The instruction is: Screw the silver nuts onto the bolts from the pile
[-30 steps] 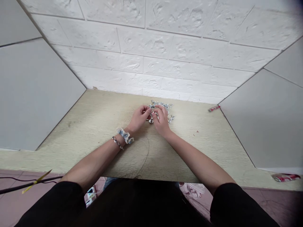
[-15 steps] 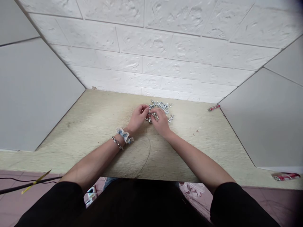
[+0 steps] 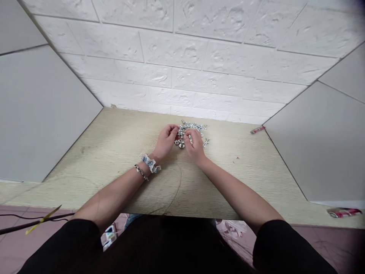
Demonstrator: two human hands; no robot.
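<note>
Since half a second ago, the fingertips of the left hand [image 3: 165,142] and right hand [image 3: 196,147] have parted slightly above the pile of bolts and nuts [image 3: 194,125]. The pile lies on the wooden tabletop [image 3: 228,182], before the white brick-patterned wall [image 3: 182,82]. Left thumb and fingers pinch together at the pile's left edge; the right fingers curl over its near side. Whether either grasps a part, I cannot tell. Loose bolts [image 3: 207,142] lie at the pile's right; a red-and-silver cylinder [image 3: 257,130] rests well to its right.
</note>
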